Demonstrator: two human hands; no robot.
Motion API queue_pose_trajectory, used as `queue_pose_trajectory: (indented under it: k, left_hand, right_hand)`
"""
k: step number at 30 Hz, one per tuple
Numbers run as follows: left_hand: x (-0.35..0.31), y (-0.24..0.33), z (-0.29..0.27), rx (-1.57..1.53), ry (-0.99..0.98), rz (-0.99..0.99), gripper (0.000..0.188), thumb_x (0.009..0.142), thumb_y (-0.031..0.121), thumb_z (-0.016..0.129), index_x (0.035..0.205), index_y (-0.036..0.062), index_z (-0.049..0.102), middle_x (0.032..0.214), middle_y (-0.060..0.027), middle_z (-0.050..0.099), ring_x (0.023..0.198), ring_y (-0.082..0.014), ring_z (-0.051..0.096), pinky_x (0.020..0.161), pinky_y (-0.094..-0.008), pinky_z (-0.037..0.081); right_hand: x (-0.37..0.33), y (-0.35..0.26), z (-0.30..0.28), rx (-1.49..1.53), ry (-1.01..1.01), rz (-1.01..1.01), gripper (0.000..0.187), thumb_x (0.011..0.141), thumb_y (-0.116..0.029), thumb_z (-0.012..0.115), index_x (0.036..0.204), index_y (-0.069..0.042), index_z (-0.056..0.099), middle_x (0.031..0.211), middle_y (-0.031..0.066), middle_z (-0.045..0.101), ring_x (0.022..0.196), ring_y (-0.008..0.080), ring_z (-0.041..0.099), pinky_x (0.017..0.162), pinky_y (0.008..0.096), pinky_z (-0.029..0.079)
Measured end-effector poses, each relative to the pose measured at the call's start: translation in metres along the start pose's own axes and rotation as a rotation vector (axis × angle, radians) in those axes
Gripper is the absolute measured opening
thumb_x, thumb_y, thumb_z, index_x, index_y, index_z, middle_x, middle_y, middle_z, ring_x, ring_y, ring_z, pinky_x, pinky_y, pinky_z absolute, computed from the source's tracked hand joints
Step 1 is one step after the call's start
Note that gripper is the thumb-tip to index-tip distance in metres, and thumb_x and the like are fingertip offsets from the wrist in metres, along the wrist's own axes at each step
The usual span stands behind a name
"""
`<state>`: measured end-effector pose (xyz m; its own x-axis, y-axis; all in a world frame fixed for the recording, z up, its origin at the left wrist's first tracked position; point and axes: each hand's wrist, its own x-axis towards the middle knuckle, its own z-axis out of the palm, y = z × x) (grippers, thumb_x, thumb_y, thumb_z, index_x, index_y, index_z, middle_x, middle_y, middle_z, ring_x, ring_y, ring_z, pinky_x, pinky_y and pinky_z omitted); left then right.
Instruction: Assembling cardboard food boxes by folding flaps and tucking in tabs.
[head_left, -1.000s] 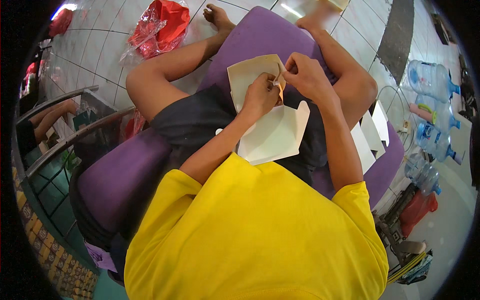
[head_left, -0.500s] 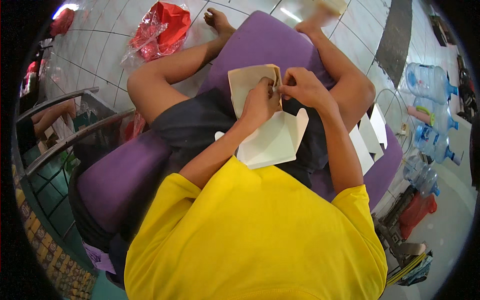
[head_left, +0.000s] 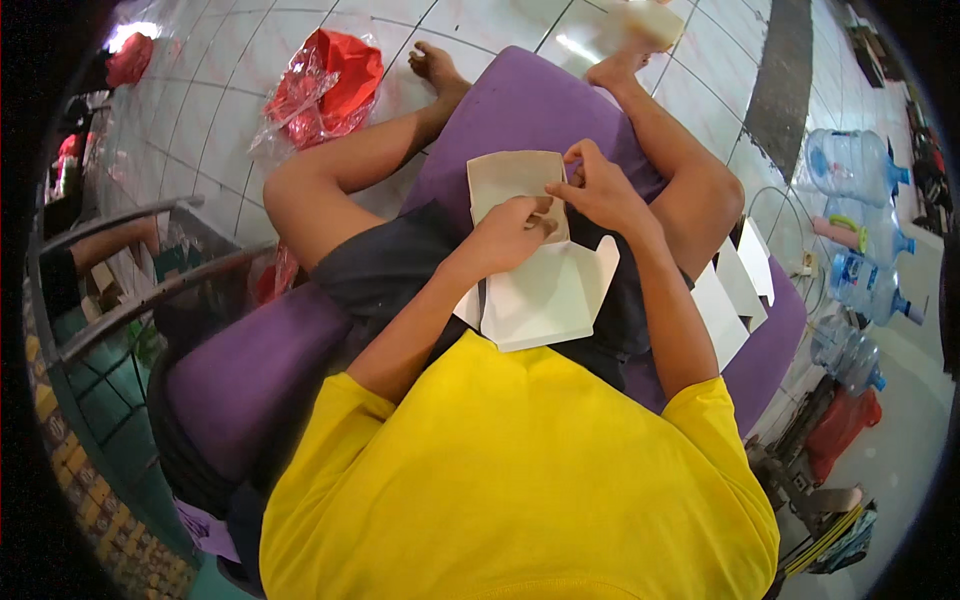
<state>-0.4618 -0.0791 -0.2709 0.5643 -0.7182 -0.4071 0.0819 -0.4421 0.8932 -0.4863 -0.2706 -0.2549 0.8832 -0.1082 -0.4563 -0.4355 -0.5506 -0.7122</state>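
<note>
An unfolded, cream-white cardboard box [head_left: 545, 300] rests over my lap, its tray part away from me and a wide flap with side tabs toward my shirt. My left hand [head_left: 512, 236] lies across the fold between the two parts, with its fingers curled at the box's right inner corner. At the right wall of the tray my right hand [head_left: 598, 190] pinches the cardboard between thumb and forefinger. The left fingertips are partly hidden. More white cardboard boxes [head_left: 722, 318] stand beside my right thigh.
I sit on a purple cushioned seat [head_left: 545, 115]. A red bag in clear plastic [head_left: 325, 90] lies on the tiled floor at the far left. Large water bottles [head_left: 855, 170] line the right side. A metal-framed rack [head_left: 130, 300] stands at the left, with another person's arm [head_left: 115, 243] behind it.
My left hand has drawn back toward me from inside the tray to the fold. The right hand stays at the right wall, its fingers slightly shifted. The view has moved a little.
</note>
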Motion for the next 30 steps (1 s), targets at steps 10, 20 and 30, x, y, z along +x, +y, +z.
queue_pose_trajectory:
  k: [10, 20, 30]
  left_hand:
    - [-0.049, 0.041, -0.101, -0.188, 0.663, 0.223, 0.025, 0.098, 0.008, 0.051, 0.117, -0.0032, 0.06, 0.095, -0.0089, 0.066, 0.088, -0.0137, 0.063, 0.083, -0.0268, 0.051]
    - [-0.047, 0.014, -0.113, -0.551, 0.598, 0.117, 0.03, 0.099, 0.015, 0.051, 0.123, -0.0016, 0.056, 0.102, -0.0084, 0.061, 0.092, -0.0158, 0.06, 0.083, -0.0286, 0.049]
    - [-0.014, 0.014, -0.095, -0.501, 0.483, 0.04, 0.032, 0.099, 0.016, 0.05, 0.125, -0.002, 0.053, 0.104, -0.0084, 0.06, 0.096, -0.0161, 0.058, 0.088, -0.0293, 0.048]
  right_hand:
    - [0.041, 0.048, -0.032, 0.123, 0.237, -0.254, 0.051, 0.086, -0.016, 0.059, 0.132, -0.005, 0.038, 0.103, 0.0224, 0.062, 0.091, 0.0319, 0.065, 0.076, 0.0403, 0.053]
    - [-0.028, 0.109, -0.177, 0.122, 0.878, 0.128, 0.064, 0.088, -0.043, 0.066, 0.132, -0.001, 0.048, 0.105, 0.0154, 0.064, 0.089, 0.0194, 0.063, 0.077, 0.0313, 0.05]
    - [-0.285, 0.3, -0.063, -0.173, 0.727, 1.228, 0.081, 0.084, -0.051, 0.063, 0.133, 0.009, 0.042, 0.137, 0.0304, 0.043, 0.129, 0.0449, 0.041, 0.105, 0.0484, 0.037]
